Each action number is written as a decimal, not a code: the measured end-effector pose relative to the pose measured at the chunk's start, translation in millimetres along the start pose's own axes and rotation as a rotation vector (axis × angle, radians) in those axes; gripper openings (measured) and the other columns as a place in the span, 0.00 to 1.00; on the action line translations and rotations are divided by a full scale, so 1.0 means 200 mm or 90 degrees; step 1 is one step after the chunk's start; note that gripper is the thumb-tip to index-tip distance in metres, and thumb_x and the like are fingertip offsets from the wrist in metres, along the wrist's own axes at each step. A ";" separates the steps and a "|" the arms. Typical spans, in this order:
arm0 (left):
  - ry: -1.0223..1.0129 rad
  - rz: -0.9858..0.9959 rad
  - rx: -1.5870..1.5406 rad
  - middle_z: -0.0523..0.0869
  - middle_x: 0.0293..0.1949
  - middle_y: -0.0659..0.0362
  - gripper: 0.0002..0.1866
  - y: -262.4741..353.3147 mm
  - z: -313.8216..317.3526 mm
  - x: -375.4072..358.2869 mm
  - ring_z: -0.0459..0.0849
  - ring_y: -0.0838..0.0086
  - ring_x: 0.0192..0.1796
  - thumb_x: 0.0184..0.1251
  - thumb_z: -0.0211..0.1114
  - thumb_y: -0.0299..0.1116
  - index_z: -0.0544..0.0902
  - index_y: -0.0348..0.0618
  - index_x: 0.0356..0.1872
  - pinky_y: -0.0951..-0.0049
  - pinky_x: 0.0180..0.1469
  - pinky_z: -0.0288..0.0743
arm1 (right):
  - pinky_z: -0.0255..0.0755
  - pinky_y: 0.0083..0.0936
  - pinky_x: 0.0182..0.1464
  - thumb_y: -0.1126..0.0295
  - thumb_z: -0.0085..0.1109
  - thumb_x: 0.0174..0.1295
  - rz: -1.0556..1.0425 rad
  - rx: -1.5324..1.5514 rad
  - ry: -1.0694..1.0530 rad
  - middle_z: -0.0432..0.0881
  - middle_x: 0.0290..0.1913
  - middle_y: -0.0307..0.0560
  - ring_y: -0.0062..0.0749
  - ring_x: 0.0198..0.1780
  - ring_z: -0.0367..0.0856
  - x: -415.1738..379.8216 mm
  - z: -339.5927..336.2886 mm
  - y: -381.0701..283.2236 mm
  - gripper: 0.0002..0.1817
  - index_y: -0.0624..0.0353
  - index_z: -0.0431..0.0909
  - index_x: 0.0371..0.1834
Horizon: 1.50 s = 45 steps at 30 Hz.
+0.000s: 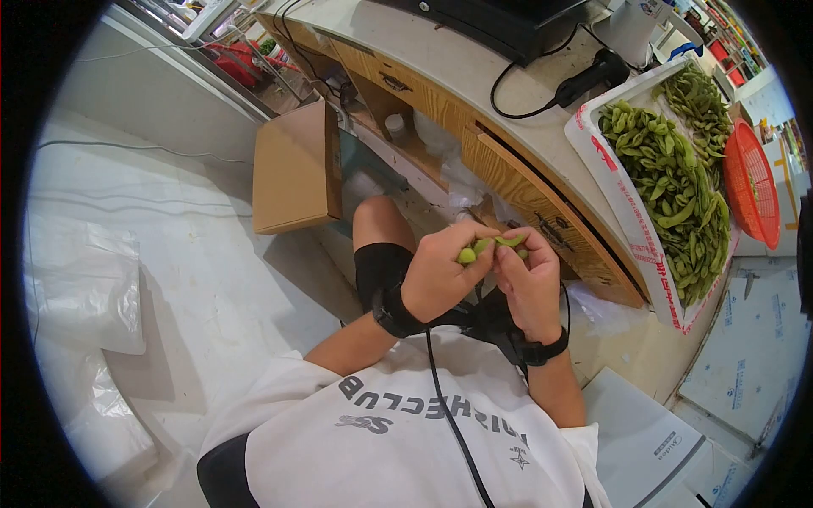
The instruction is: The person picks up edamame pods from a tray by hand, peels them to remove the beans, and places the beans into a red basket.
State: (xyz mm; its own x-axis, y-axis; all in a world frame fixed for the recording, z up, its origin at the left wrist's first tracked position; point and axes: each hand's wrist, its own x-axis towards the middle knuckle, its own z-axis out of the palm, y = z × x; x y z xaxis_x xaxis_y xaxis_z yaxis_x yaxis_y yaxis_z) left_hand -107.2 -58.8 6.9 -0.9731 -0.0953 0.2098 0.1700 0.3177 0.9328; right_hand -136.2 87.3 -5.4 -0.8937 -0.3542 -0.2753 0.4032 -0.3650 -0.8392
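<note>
Watching remotely, I see the left hand (440, 269) and right hand (528, 284) both grasping green pods (511, 241) between their fingertips, where I'd favour a light, close pinch to avoid crushing them.

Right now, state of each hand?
Left hand: fingers closed on green pod, at chest height.
Right hand: thumb and fingers pinching green pod too; whether both grip the same one, can't tell.
</note>
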 end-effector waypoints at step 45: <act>-0.190 -0.349 -0.505 0.79 0.26 0.61 0.10 0.08 -0.06 0.00 0.65 0.88 0.19 0.68 0.60 0.26 0.80 0.32 0.47 0.86 0.18 0.55 | 0.71 0.36 0.34 0.69 0.61 0.61 -0.623 -0.962 0.549 0.79 0.30 0.53 0.46 0.28 0.78 0.05 -0.46 -1.16 0.08 0.64 0.81 0.32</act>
State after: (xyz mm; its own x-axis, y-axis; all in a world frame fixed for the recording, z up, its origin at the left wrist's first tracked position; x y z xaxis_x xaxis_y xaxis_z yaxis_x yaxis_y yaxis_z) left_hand -102.4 -65.6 26.1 -0.9286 0.2343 -0.2878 -0.3644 -0.4284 0.8268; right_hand -257.2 247.3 143.7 -0.6949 0.0780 0.7149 -0.2409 0.9114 -0.3336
